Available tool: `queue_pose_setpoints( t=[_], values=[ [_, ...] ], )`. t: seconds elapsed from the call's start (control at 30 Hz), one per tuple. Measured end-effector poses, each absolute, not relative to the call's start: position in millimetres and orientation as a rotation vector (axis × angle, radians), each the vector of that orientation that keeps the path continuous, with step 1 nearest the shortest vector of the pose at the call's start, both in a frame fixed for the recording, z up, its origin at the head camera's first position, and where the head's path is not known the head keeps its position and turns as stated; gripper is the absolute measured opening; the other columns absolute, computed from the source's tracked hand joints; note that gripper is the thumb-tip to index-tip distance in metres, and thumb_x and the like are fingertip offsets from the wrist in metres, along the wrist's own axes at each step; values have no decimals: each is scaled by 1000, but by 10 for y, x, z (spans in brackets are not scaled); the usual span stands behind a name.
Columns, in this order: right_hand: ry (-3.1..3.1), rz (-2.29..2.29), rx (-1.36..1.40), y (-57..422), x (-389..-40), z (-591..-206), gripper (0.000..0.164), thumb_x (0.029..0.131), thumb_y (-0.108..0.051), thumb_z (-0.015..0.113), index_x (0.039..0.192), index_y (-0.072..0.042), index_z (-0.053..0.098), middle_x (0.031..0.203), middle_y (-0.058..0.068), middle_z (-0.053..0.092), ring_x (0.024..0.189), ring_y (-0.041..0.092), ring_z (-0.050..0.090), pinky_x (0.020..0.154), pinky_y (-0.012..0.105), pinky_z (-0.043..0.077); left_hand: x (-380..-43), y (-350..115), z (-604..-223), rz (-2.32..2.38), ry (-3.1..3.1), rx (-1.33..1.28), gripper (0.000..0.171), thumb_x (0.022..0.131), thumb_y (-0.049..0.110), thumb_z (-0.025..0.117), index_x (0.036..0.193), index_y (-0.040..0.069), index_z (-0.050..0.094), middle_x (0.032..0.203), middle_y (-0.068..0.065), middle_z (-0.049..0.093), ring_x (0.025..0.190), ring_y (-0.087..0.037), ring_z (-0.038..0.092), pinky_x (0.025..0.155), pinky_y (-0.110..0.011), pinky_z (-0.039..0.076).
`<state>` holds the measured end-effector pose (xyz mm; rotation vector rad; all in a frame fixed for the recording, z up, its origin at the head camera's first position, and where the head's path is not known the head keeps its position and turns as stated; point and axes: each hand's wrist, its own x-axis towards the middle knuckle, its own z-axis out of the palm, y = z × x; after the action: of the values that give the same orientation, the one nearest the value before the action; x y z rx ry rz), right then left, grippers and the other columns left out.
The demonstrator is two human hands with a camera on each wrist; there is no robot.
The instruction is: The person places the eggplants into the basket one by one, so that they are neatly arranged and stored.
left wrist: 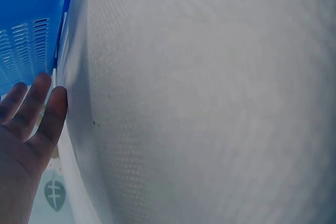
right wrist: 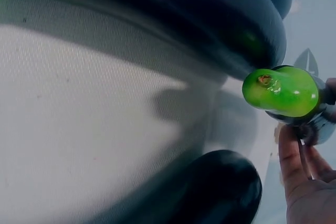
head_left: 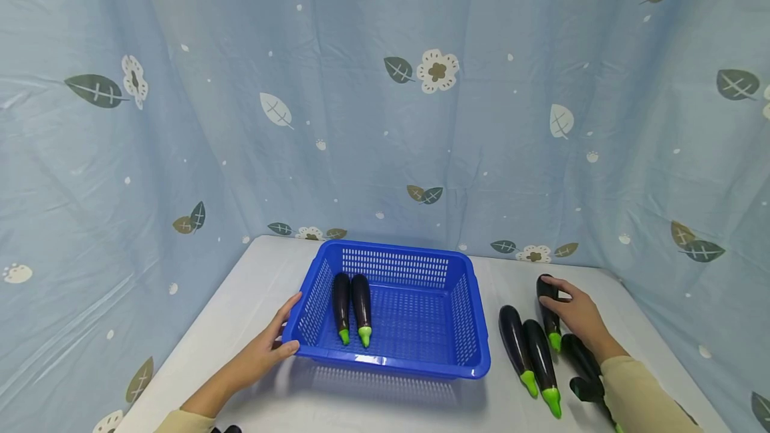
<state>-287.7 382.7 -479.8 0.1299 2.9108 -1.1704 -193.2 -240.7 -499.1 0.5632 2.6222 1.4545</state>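
A blue plastic basket (head_left: 385, 366) with slotted walls stands mid-table, holding an eggplant (head_left: 341, 306) and a second eggplant (head_left: 361, 306) side by side at its left. My left hand (head_left: 261, 353) rests at its left side, thumb near the front corner; in the left wrist view, fairly straight fingers (left wrist: 50, 119) reach the basket wall. Farther right, my right hand (head_left: 577, 313) pinches a dark eggplant (head_left: 547, 316) between thumb and fingers near its rounded end. The right wrist view shows that eggplant's green cap (right wrist: 294, 93) pointing toward the camera.
Right of the basket, an eggplant (head_left: 515, 343) and another eggplant (head_left: 539, 356) lie on the white table (head_left: 259, 286). More eggplants (head_left: 580, 356) lie beneath the right forearm, partly hidden. Dark rounded tips (head_left: 231, 429) show by the left sleeve. A blue patterned curtain (head_left: 361, 152) surrounds the table.
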Motion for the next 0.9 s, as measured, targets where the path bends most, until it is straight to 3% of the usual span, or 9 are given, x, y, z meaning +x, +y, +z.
queue_pose_setpoints(
  t=[0.9],
  values=[
    [2922, -1270, -7, 3613, -2902, -4724, 61, 101, -35, 63, 153, -8, 45, 155, 32, 36, 128, 55, 49, 99, 63, 44, -1942, -2417, -5012, 1461, 2618, 553, 82, 100, 20, 58, 164, 26, 8, 153, -33, 32, 126, -40, 51, 93, -33, 50]
  ],
)
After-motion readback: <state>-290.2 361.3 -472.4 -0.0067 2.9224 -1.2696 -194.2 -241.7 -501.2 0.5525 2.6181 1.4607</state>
